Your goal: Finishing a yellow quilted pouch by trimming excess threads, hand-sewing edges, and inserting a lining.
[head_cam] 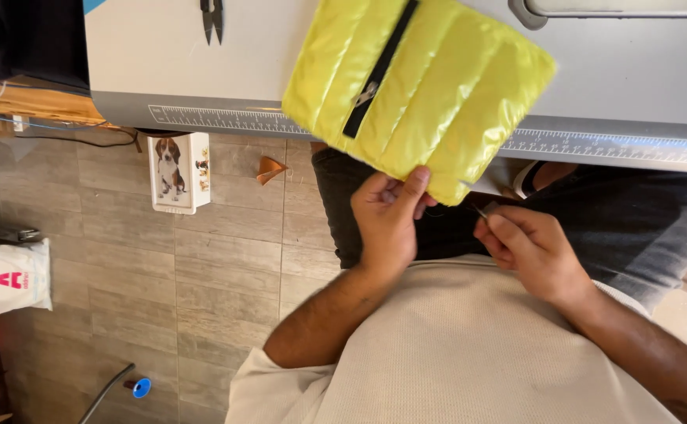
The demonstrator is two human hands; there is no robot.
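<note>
cut off by the top edge: yellow quilted pouch (418,86), its black zipper (379,74), small snips (213,19). hidden under the pouch: part of the ruler strip (226,119). thin object pinched in the right hand (528,247): too small to tell. under the left hand (387,216): pouch's lower corner. white sack (6,276) cropped at the left edge.

light: bright, even daylight falling | glare: sheen showing on yellow pouch (418,82), floor glowing at lower right | shadows: soft, lying under table (163,78) edge | focus: staying sharp, edges slightly bending
</note>
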